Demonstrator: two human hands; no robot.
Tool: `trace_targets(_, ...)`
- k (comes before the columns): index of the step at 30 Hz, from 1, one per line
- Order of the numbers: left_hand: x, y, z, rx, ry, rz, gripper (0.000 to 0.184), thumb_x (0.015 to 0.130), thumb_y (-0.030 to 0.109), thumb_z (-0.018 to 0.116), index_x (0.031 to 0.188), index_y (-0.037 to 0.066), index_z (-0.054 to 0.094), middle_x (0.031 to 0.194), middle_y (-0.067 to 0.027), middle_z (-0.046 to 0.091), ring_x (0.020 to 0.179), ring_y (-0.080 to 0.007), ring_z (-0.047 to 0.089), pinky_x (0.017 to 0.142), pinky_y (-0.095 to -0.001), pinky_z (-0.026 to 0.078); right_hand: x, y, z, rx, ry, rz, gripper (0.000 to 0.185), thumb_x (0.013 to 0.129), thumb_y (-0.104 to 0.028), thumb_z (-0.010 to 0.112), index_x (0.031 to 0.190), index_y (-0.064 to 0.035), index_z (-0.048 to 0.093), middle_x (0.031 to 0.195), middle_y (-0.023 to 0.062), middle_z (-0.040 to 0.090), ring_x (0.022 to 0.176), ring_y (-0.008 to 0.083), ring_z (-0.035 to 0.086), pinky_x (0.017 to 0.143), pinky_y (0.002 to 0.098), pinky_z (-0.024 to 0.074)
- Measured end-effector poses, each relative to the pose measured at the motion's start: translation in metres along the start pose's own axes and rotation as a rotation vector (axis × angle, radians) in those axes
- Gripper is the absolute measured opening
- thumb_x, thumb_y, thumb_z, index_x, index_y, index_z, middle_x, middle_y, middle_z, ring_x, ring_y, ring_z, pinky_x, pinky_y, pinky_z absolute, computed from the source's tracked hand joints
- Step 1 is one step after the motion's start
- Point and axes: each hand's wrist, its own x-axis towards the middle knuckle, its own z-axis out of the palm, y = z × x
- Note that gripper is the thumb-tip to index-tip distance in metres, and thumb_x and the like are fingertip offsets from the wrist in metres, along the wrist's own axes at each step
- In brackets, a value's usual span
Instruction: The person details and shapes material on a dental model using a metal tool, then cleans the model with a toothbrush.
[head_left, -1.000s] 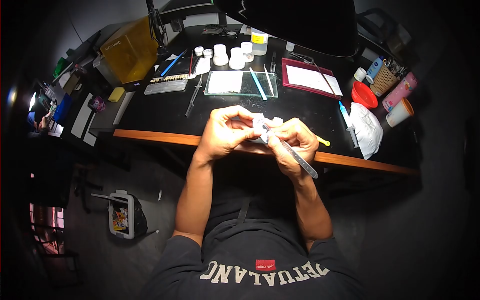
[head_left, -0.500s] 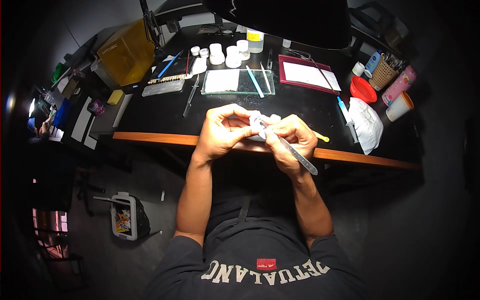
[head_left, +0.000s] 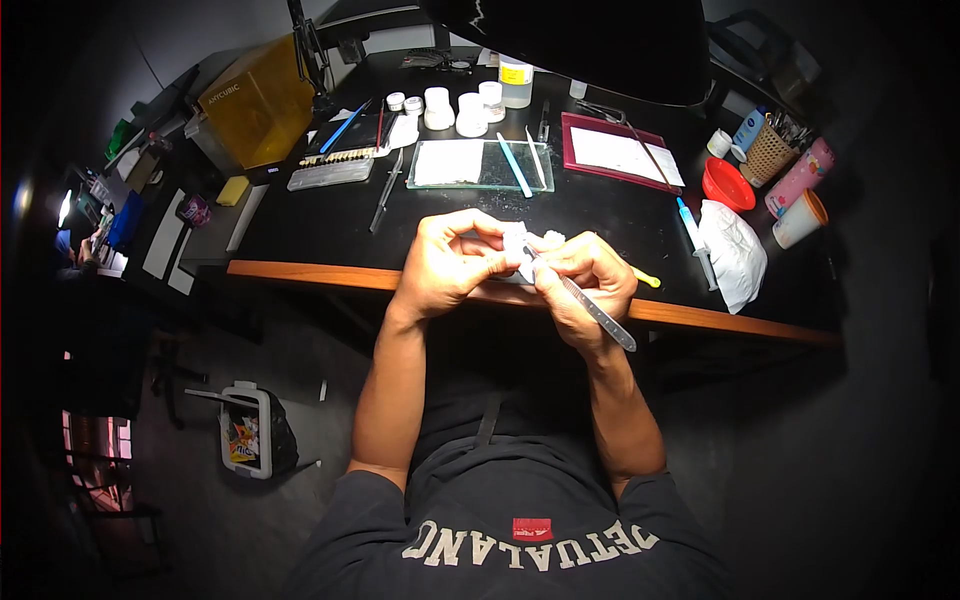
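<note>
The two hands are close together, just on the near side of the glass plate (head_left: 494, 170), over the desk's wooden edge (head_left: 330, 273). The left hand (head_left: 445, 262) pinches a small white piece (head_left: 514, 241), maybe made of plaster, between thumb and fingers. The right hand (head_left: 588, 285) holds a flat metal tool (head_left: 602, 319) that looks like a scalpel, with its handle sticking out toward the person. Its tip seems to meet the white piece, but it is too small to tell for sure. This looks like slow, careful work on one little spot, so the next move calls for a firm pinch and a light, steady push. Another white lump (head_left: 553, 238) shows behind the right hand, on the near side of the glass plate. A blue stick tool (head_left: 515, 165) lies on the plate, and white jars (head_left: 471, 116) stand behind it.
</note>
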Motion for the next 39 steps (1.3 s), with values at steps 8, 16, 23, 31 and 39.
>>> trace_targets(8, 0.0, -0.0017, -0.0015, 0.004, 0.002, -0.004, 0.023, 0.089, -0.006, 0.082, 0.108, -0.008, 0.069, 0.104, -0.0155, 0.076, 0.094, -0.0172, 0.076, 0.084, -0.0293, 0.063, 0.001, 0.0024, 0.0006, -0.017, -0.002, -0.021, 0.017, 0.083, 0.005, 0.082, 0.081, 0.0003, 0.066, 0.081, 0.0054, 0.064, 0.07, 0.0095, 0.062, 0.068, 0.0259, 0.0493)
trace_targets(16, -0.0006, 0.0, 0.0009, 0.025, 0.004, 0.009, 0.023, 0.089, -0.006, 0.082, 0.108, -0.008, 0.069, 0.102, -0.0161, 0.077, 0.095, -0.0177, 0.076, 0.085, -0.0299, 0.064, 0.0004, 0.0021, -0.0009, -0.031, -0.003, -0.006, 0.016, 0.081, 0.006, 0.081, 0.08, 0.0007, 0.066, 0.08, 0.0056, 0.063, 0.071, 0.0104, 0.063, 0.073, 0.0281, 0.0527)
trace_targets(23, -0.001, 0.0005, 0.0017, 0.026, -0.002, 0.031, 0.024, 0.09, -0.004, 0.082, 0.11, -0.008, 0.069, 0.104, -0.0164, 0.077, 0.098, -0.0191, 0.077, 0.089, -0.0319, 0.063, -0.0031, 0.0058, -0.0021, -0.022, 0.018, -0.006, 0.016, 0.08, 0.004, 0.081, 0.08, -0.0007, 0.066, 0.081, 0.0072, 0.066, 0.079, 0.0166, 0.072, 0.096, 0.0399, 0.056)
trace_targets(31, -0.0009, 0.0014, 0.0025, 0.049, -0.011, 0.051, 0.024, 0.091, -0.004, 0.081, 0.113, -0.007, 0.07, 0.105, -0.0162, 0.078, 0.099, -0.019, 0.077, 0.091, -0.0324, 0.063, -0.0021, 0.0032, -0.0002, 0.017, 0.022, -0.006, 0.015, 0.082, 0.005, 0.079, 0.081, -0.0001, 0.065, 0.083, 0.0081, 0.067, 0.082, 0.019, 0.074, 0.095, 0.0412, 0.0589)
trace_targets(39, -0.0012, -0.0001, 0.0002, 0.046, -0.01, 0.037, 0.024, 0.091, -0.006, 0.08, 0.113, -0.008, 0.069, 0.104, -0.0165, 0.078, 0.099, -0.019, 0.077, 0.09, -0.0322, 0.063, -0.0021, 0.0021, -0.0023, 0.004, -0.008, 0.015, 0.015, 0.083, 0.007, 0.077, 0.081, -0.0002, 0.065, 0.082, 0.0067, 0.065, 0.08, 0.0147, 0.07, 0.095, 0.0404, 0.0599)
